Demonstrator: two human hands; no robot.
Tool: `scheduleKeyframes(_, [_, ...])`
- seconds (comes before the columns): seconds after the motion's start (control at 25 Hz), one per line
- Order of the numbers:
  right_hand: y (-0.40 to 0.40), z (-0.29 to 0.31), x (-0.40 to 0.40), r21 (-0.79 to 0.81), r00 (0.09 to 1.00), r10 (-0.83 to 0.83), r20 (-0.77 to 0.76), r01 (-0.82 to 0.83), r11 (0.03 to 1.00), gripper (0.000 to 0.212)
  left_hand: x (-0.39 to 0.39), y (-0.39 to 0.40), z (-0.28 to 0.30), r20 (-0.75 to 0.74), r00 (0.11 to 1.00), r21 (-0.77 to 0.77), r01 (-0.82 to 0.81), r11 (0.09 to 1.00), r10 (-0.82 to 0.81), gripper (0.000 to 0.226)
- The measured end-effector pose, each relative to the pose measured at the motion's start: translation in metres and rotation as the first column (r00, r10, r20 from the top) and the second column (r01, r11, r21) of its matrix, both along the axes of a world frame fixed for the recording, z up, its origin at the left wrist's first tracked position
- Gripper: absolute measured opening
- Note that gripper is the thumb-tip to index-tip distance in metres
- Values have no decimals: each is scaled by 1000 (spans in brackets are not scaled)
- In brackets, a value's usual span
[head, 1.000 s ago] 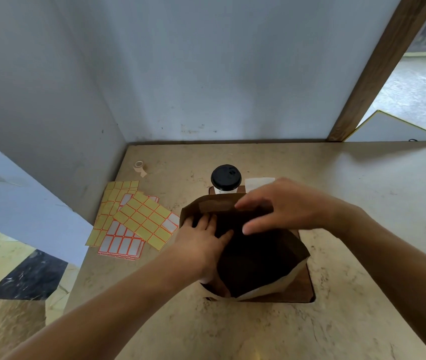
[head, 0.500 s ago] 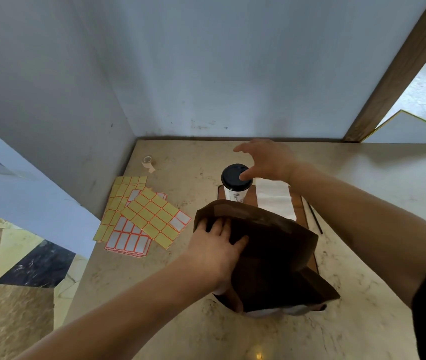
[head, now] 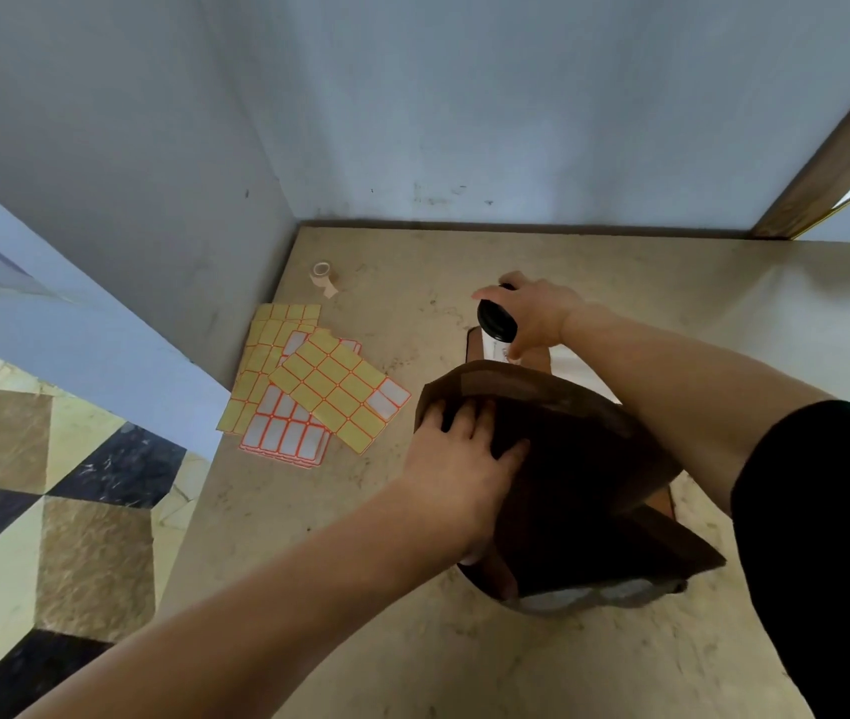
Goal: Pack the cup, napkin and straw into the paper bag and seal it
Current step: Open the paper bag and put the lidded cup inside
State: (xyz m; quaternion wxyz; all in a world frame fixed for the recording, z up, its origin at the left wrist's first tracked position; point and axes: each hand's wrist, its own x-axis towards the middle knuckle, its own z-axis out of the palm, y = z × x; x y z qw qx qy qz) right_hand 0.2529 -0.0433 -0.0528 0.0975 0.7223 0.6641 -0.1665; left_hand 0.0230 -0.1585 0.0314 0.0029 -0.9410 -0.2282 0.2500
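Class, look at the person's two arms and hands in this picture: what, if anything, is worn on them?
Both hands are bare: no gloves, rings or watch show on the left hand or the right hand. The left forearm is bare as far as the picture's edge. The right forearm is bare too, with a black sleeve covering the upper arm.

A beige stone table (head: 464, 640) stood in a corner between pale blue-grey walls (head: 516, 96). On its left part lay a pile of sticker sheets (head: 308, 386), some yellow and some white, all with orange lines. They overlapped each other. A small roll of tape (head: 323, 275) sat farther back, near the left wall. A brown wooden post (head: 837, 147) leaned up at the far right. Down on the left was a floor (head: 23, 485) with black, gold and cream tiles.
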Motion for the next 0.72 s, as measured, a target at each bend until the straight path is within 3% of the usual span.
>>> scheduleKeyframes(0.32, [-24,34,7,119,987,-80,-137,97,988,81,0,-3,3,10,1000,-15,7,1000,-6,127])
scheduleKeyframes(0.72, [-134,209,-17,416,996,32,-84,5,909,82,9,-3,11,-133,991,-20,1,1000,-3,125])
